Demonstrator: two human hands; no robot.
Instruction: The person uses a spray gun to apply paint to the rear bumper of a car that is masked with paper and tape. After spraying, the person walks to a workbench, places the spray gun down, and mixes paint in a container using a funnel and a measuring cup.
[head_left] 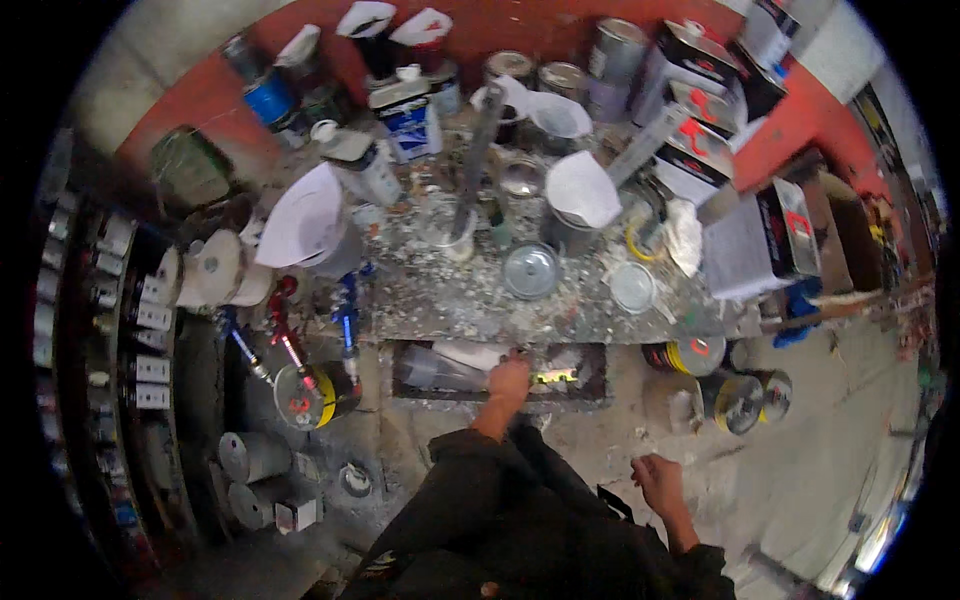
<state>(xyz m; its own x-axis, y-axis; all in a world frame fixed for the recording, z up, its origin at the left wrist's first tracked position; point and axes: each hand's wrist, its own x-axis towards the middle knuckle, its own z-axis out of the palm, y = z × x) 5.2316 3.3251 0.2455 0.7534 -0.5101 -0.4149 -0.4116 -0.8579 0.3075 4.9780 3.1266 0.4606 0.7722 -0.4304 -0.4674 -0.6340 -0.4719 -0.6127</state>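
Note:
In the middle, an open drawer point(598, 385) juts out below the front edge of the paint-splattered workbench point(440, 305). My left hand point(508, 382) reaches down into it, between clear plastic cups point(440, 370) on the left and a small yellow-green item point(556, 377) on the right. Its fingertips are hidden, so any grip is unclear. White paper or cloth point(465, 353) lies at the drawer's back. Off to the right, my right hand point(658, 483) hangs above the floor, fingers loosely bent and nothing visible in them.
Spray guns point(287, 335) hang at the bench's left edge over a yellow-banded can point(318, 395). Paper-topped cups point(583, 190), a round lid point(531, 270) and metal tins point(765, 240) crowd the benchtop. More cans point(738, 402) stand on the floor at right; shelves point(150, 350) line the left.

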